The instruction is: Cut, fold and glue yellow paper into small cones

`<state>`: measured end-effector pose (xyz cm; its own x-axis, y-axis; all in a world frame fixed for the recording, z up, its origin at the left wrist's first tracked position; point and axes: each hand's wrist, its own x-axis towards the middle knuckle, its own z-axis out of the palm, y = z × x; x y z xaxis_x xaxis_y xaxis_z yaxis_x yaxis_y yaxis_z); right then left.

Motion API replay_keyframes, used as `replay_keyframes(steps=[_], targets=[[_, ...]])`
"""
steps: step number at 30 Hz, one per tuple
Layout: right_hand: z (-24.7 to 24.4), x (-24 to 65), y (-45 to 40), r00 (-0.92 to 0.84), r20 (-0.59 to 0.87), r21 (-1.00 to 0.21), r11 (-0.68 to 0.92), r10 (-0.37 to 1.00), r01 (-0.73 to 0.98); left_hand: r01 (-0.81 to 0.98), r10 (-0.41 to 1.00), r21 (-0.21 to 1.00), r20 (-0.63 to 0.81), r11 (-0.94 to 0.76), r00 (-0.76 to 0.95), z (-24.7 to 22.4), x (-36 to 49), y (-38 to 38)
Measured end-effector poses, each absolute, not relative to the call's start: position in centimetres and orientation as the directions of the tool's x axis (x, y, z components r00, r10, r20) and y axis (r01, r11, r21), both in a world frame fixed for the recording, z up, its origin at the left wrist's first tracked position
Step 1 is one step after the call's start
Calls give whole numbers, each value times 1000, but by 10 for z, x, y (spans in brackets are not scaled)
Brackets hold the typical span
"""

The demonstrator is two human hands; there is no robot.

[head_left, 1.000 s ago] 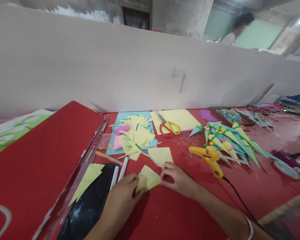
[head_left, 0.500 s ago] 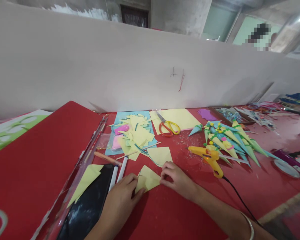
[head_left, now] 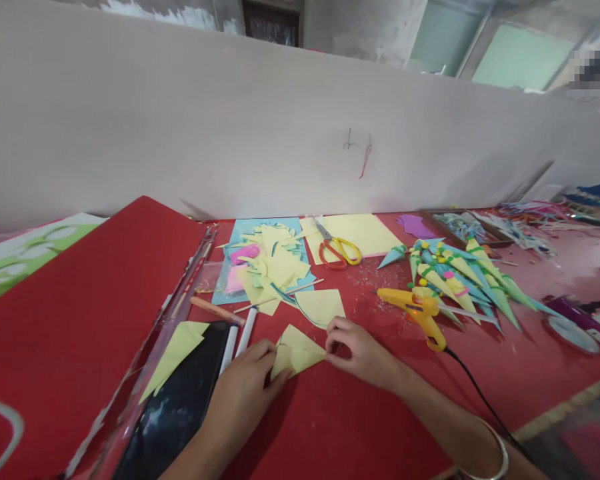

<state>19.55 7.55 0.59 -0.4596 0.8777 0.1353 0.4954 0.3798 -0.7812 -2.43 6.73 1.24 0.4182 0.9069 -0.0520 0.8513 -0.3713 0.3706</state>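
Observation:
Between my hands, low over the red table, is a piece of yellow paper (head_left: 297,351) with one part folded over. My left hand (head_left: 255,383) is closed on its left edge, thumb at the bottom and fingers above. The right corner of the paper is pinched between the thumb and forefinger of my right hand (head_left: 356,353). Just behind lies another yellow paper piece (head_left: 323,307) with a curved edge. White markers (head_left: 246,331) lie beside my left hand, and yellow cut pieces (head_left: 177,353) rest on a black glossy object (head_left: 187,400).
A yellow glue gun (head_left: 420,313) with a cord lies to the right, before a pile of paper cones (head_left: 460,273). Scissors (head_left: 337,250) and paper scraps (head_left: 275,257) are at the back. A large red board (head_left: 95,307) covers the left. A white partition (head_left: 260,133) stands behind.
My right hand has shifted slightly right with the paper's corner, and the fold looks sharper, with a more pointed tip. My left hand stays at the left edge. The camera view has shifted slightly.

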Motion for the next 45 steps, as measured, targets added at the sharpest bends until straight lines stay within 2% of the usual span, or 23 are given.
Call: replay_keyframes(steps=[9,16,24,36,45], targets=[[0,194,76,-445,155,-761,394,882,516,856,910,386,-90,-344,406,10,-25,68],[2,197,77,-497,140,-785,402,857,472,865,908,377,-123,-332,402,11,-25,68],[0,195,72,-476,204,-711,464,855,528,859,911,398,-118,-322,396,13,-24,68],[3,186,72,-422,136,-763,367,896,533,801,891,491,-100,-343,443,13,-24,69],[3,194,74,-424,110,-792,337,899,509,858,902,408,-156,-314,404,16,-22,68]])
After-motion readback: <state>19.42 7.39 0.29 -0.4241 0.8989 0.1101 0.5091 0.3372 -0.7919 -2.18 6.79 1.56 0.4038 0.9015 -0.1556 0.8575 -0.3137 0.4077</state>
